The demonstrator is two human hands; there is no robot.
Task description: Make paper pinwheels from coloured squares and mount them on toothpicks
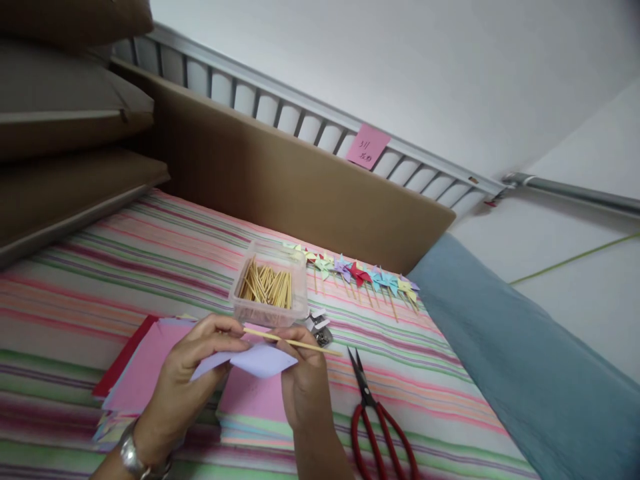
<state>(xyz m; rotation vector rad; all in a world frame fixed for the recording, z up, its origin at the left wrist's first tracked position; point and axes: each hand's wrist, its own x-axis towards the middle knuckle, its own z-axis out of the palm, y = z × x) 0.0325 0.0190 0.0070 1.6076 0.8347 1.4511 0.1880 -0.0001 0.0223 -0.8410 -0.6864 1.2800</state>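
My left hand [195, 367] pinches a folded lavender paper pinwheel [263, 361] at its left side, fingers closed. A thin wooden stick [300, 344] lies across the top of the paper. From the other side, my right hand [306, 383] grips the stick with closed fingers and also touches the paper's edge. Whether the stick is fixed to the paper cannot be seen. Below the hands sits a stack of pastel square papers [255, 403], pink on top. Just beyond, a clear plastic box [306, 293] holds several wooden sticks [267, 283].
Red-handled scissors [369, 400] lie to the right, points away. A small metal object [320, 327] sits beside the box. Finished pinwheels [360, 273] line the back. More coloured paper [145, 367] is stacked at left. A brown board [280, 173] stands behind; packages [70, 140] rise at left.
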